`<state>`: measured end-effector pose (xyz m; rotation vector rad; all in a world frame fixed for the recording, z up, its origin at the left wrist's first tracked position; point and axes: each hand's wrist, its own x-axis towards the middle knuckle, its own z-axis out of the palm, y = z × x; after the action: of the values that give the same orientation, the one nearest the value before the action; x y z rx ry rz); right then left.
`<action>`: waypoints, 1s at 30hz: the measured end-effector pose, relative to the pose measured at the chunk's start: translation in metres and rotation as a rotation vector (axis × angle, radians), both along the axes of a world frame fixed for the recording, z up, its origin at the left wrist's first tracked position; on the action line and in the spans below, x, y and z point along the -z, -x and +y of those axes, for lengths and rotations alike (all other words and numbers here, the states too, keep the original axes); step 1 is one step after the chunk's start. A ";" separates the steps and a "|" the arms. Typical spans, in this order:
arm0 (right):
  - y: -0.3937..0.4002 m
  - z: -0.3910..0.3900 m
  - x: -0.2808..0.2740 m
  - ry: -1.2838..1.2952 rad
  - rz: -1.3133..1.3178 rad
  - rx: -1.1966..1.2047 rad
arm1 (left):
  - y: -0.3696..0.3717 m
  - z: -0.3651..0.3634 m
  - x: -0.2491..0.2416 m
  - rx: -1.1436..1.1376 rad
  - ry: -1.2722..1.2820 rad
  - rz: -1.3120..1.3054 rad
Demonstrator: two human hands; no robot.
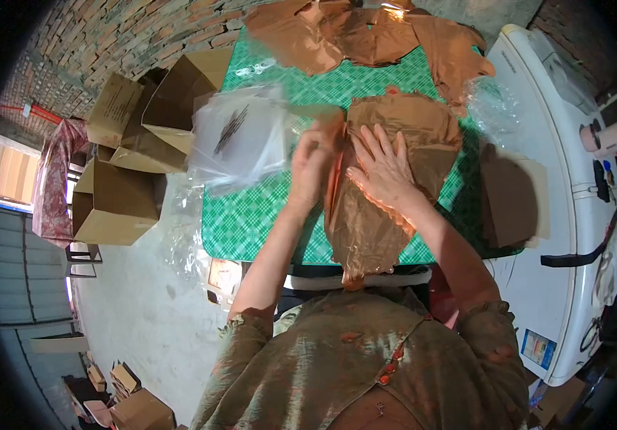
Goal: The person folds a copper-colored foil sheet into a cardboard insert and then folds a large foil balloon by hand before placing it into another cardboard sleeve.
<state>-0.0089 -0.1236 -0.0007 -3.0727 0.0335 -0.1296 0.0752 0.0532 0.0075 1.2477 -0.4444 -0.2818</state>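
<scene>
Green checked tablecloth (240,218) is showing a free patch front-left, between the stacked clear plastic sheets (247,143) and the bare left forearm (274,251). Narrow lane is running behind the shiny copper-coloured bundle (434,129); crumpled copper-coloured sheets (380,43) are blocking the far edge (crumpled clear film (491,104) is crowding the far-right corner).

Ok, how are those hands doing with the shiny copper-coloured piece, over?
Right hand flat on the shiny copper-coloured piece. Left hand curled at its left edge, grip unclear. Piece wrinkled; clear plastic sleeves off to its left, not covering it.
</scene>
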 end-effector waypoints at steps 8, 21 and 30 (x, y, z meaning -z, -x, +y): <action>-0.002 -0.002 0.003 -0.239 -0.277 -0.051 | 0.015 -0.023 -0.020 0.353 -0.136 -0.232; 0.003 -0.003 -0.004 -0.325 -0.162 -0.067 | -0.013 -0.021 0.003 0.000 -0.822 -0.992; 0.005 0.000 -0.015 -0.347 -0.058 -0.012 | -0.013 -0.022 0.010 -0.015 -0.871 -0.988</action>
<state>-0.0135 -0.1240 0.0147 -2.7208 0.0309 -0.1904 0.0884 0.0316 -0.0028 2.2240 -1.2378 0.2245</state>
